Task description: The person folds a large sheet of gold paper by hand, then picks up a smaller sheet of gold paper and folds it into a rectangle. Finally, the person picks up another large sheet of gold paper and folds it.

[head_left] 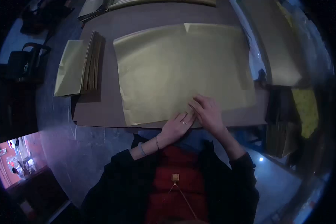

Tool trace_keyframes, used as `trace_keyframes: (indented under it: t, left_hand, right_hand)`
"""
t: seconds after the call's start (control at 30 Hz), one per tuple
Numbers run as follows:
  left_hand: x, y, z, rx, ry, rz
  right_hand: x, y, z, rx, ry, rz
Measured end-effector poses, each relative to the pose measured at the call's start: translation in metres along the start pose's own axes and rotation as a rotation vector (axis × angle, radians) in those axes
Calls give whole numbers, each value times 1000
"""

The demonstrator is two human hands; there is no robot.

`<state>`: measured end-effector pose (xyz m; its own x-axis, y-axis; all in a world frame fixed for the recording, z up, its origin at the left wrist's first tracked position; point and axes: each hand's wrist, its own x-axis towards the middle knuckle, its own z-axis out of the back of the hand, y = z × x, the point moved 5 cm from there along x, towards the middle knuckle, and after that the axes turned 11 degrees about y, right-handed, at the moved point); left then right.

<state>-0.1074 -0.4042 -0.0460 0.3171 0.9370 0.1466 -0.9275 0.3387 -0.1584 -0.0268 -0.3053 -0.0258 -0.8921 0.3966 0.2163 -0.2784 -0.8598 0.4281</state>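
A large yellowish-brown sheet of paper point(168, 71) lies spread over a cardboard-coloured work surface point(97, 115), with a small notch-like fold at its far edge. At the sheet's near edge, my left hand point(178, 126) has its fingers together on the paper, a ring on one finger and bands on the wrist. My right hand point(209, 114) is beside it, fingers curled and thumb drawn in over the sheet. The fingertips of both hands almost meet. Whatever may be between the right fingers is too small and dim to make out.
A stack of folded paper point(91, 61) stands at the left, with a folded yellowish piece point(70, 67) against it. More paper point(160, 3) lies along the far edge. On the right are large brown sheets point(276, 48) and a yellow cloth-like piece point(306, 112).
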Motion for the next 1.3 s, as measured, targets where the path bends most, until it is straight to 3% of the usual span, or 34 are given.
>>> trace_keyframes:
  t: [0.23, 0.33, 0.4, 0.53, 0.77, 1.03, 1.23, 1.3]
  left_hand:
    - [-3, -1, -19, -95, 1, 78]
    - [-3, 0, -20, -114, 115, 95]
    - [-3, -2, -9, 44, -32, 27]
    - [-1, -3, -9, 42, -54, 20]
    - [-4, -2, -12, 52, -57, 94]
    - [-2, 1, -9, 23, -47, 91]
    - [1, -2, -22, 60, 192, 65]
    - [1, -4, -18, -15, 41, 36]
  right_hand:
    - [8, -11, -10, 109, 210, -119]
    - [28, -16, -17, 108, 196, -116]
    - [60, -20, -21, -29, 177, 40]
    - [125, -57, -24, -190, 159, 11]
    - [198, -115, -24, -151, 93, -135]
    - [214, -141, -33, -229, 150, -174]
    - [223, -144, -31, -262, 143, -170]
    - [219, -151, -35, -253, 158, -176]
